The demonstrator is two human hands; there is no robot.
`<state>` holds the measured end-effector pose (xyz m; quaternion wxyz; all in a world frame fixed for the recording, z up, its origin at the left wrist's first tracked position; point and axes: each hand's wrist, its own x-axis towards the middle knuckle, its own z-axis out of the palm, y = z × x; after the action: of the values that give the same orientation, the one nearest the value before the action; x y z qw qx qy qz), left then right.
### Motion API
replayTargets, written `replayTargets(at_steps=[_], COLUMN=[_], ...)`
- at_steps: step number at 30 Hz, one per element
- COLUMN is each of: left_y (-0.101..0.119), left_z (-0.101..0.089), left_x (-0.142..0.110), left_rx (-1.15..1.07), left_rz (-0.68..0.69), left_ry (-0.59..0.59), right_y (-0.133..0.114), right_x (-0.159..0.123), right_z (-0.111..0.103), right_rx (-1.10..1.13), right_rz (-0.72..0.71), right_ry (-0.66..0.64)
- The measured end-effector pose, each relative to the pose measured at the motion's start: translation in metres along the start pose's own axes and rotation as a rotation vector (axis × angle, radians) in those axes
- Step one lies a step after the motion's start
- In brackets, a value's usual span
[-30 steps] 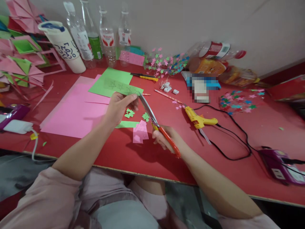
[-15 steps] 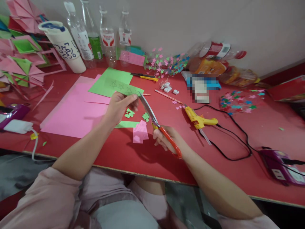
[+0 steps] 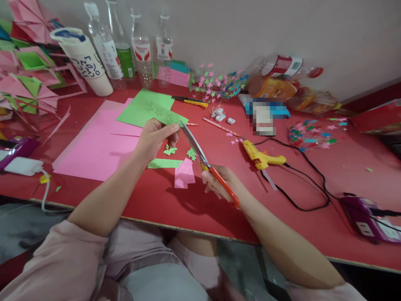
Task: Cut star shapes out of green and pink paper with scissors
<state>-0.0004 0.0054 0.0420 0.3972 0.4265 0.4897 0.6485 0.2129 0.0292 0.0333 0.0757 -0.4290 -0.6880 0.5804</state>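
Note:
My left hand (image 3: 155, 138) pinches a green paper sheet (image 3: 149, 111) with pencilled stars on it, holding it up above the red table (image 3: 313, 225). My right hand (image 3: 219, 182) grips red-handled scissors (image 3: 205, 161). Their blades point up and left, and the tips meet the green sheet's edge beside my left thumb. Small green offcuts (image 3: 171, 149) and a green strip (image 3: 164, 164) lie under the sheet. A folded pink scrap (image 3: 184, 173) rests just left of my right hand.
Large pink sheets (image 3: 97, 146) lie to the left. A yellow glue gun (image 3: 261, 156) with a black cord sits to the right. Several bottles (image 3: 140, 46) and a white cup (image 3: 86, 60) stand at the back. Paper stars (image 3: 216, 83), a pencil (image 3: 219, 125) and purple devices (image 3: 366, 215) are spread around.
My left hand has drawn the green sheet slightly up and left. The scissor tips followed it, and my right hand shifted a little.

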Motion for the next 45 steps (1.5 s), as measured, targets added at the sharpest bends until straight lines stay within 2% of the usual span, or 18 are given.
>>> replayTargets(at_steps=[4,9,11,22,33,40,45], left_y=[0.001,0.0,-0.002,-0.002,-0.001,-0.002,0.0], left_z=[0.0,0.001,0.001,0.0,0.001,0.002,0.003], left_x=[0.0,-0.001,-0.001,0.0,-0.001,-0.001,-0.002], left_rx=[0.009,0.021,0.039,0.028,0.0,-0.023,-0.023], left_rz=[-0.006,-0.012,-0.025,-0.041,-0.032,-0.039,-0.041], left_ry=[0.004,-0.01,-0.017,-0.021,-0.03,-0.033,-0.038], right_y=[0.004,0.012,0.014,0.012,0.008,0.002,0.003], right_x=[0.002,0.004,0.004,0.004,0.002,0.001,0.003], right_z=[0.001,0.002,0.002,0.003,0.002,0.002,0.002], right_rx=[-0.001,-0.004,-0.019,0.03,0.015,0.011,0.022], right_rz=[0.011,-0.13,-0.146,-0.04,-0.043,0.025,0.016], right_ry=[0.004,0.008,0.001,0.02,0.009,0.02,0.02])
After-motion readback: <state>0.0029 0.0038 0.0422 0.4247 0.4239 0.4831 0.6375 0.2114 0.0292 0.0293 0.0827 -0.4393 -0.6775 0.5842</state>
